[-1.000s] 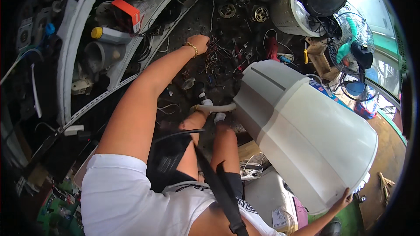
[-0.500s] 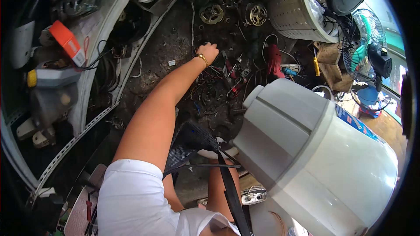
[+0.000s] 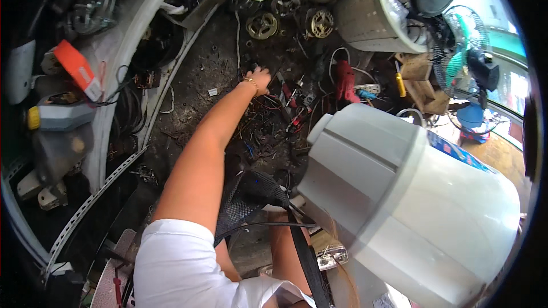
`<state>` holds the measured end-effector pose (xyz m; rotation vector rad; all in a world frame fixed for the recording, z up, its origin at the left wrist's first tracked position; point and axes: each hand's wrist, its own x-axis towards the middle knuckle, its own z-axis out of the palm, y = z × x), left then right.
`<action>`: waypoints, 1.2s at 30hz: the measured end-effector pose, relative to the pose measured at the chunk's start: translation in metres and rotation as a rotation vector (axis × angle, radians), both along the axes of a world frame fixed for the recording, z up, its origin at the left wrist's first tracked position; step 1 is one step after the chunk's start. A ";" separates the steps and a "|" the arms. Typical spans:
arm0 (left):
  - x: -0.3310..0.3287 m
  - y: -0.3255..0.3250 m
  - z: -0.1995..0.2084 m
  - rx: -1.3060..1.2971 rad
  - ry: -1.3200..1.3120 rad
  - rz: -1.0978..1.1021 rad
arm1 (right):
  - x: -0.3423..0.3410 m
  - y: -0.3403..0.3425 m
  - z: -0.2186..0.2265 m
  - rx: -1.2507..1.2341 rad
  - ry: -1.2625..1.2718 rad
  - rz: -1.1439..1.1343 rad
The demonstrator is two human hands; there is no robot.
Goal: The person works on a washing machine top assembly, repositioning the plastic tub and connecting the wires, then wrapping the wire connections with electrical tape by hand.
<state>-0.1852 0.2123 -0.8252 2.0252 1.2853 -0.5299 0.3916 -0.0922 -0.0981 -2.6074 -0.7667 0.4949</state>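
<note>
My left arm, in a white sleeve, stretches forward over the dark, littered work surface (image 3: 194, 100). With a gold bracelet at the wrist, my left hand (image 3: 261, 81) is curled palm-down beside a small dark piece (image 3: 250, 65). Its fingertips are hidden, so what they hold cannot be made out. Pliers with red handles (image 3: 299, 120) and thin wires lie just right of the hand. A large white plastic housing (image 3: 451, 211) with a grey ribbed end fills the lower right, tilted on its side. My right hand is not in view.
A red power tool (image 3: 345, 81) and a yellow-handled screwdriver (image 3: 399, 82) lie at the right. Metal motor parts (image 3: 262, 25) and a perforated drum (image 3: 362, 20) stand at the back. A caged fan (image 3: 462, 51) is far right. Left shelving holds an orange box (image 3: 77, 68).
The whole view has shifted a little, moving most things slightly left. My left hand has come slightly nearer, and a dark piece now shows beside its fingers.
</note>
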 end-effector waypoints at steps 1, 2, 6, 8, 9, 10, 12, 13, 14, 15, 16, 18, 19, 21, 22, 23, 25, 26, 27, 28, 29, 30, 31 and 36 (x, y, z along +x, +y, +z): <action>-0.005 -0.004 0.025 0.007 -0.011 0.000 | 0.005 -0.005 0.006 0.002 0.041 0.007; -0.012 -0.006 0.054 -0.026 -0.061 0.022 | 0.008 -0.011 0.011 0.010 0.085 0.009; -0.034 -0.018 0.208 -0.014 -0.096 -0.066 | 0.015 -0.033 0.015 0.053 0.392 0.061; -0.039 -0.028 0.300 -0.004 -0.200 0.009 | -0.014 -0.016 -0.003 0.024 0.311 0.101; -0.034 -0.036 0.340 0.027 -0.233 0.051 | -0.033 -0.002 -0.012 -0.012 0.243 0.142; -0.028 -0.043 0.394 0.058 -0.287 0.077 | -0.059 0.009 -0.019 -0.065 0.169 0.243; 0.015 -0.055 0.491 0.083 -0.527 0.162 | -0.015 -0.033 -0.080 -0.192 -0.574 1.158; 0.014 -0.069 0.502 0.065 -0.637 0.260 | -0.083 0.002 -0.086 -0.045 -0.419 1.148; 0.047 -0.077 0.577 0.068 -0.615 0.225 | -0.072 -0.014 -0.119 -0.083 -0.531 1.338; 0.057 -0.088 0.626 0.007 -0.538 0.197 | -0.128 0.014 -0.123 -0.100 -0.038 0.927; 0.057 -0.105 0.626 0.134 -0.569 0.196 | -0.203 0.049 -0.089 -0.097 0.100 0.898; 0.081 -0.132 0.682 0.038 -0.330 0.132 | -0.259 0.060 -0.091 0.120 0.181 0.989; 0.089 -0.146 0.705 0.014 -0.319 0.027 | -0.279 0.062 -0.104 0.080 0.148 0.931; 0.098 -0.168 0.702 -0.089 -0.257 -0.007 | -0.311 0.066 -0.118 0.119 0.223 0.888; 0.097 -0.178 0.697 -0.144 -0.230 -0.006 | -0.325 0.069 -0.114 0.106 0.239 0.859; 0.098 -0.192 0.695 -0.167 -0.101 -0.003 | -0.326 0.070 -0.109 0.080 0.218 0.966; 0.095 -0.220 0.683 -0.177 -0.005 0.068 | -0.325 0.063 -0.088 0.053 0.167 1.136; 0.101 -0.234 0.698 -0.166 -0.012 0.117 | -0.315 0.059 -0.071 -0.001 0.139 1.213; 0.111 -0.243 0.714 -0.161 0.004 0.100 | -0.301 0.049 -0.079 0.097 0.144 1.311; 0.123 -0.250 0.734 -0.164 0.075 0.104 | -0.282 0.040 -0.088 0.197 0.143 1.414; 0.125 -0.259 0.744 -0.167 0.141 0.128 | -0.263 0.030 -0.075 0.228 0.176 1.604; 0.117 -0.260 0.709 -0.083 0.287 0.187 | -0.243 0.009 -0.065 0.302 0.252 1.604; 0.087 -0.247 0.653 -0.088 0.317 0.176 | -0.224 -0.009 -0.045 0.383 0.324 1.616; 0.064 -0.243 0.680 0.120 0.469 0.218 | -0.096 -0.098 -0.017 0.330 0.922 1.006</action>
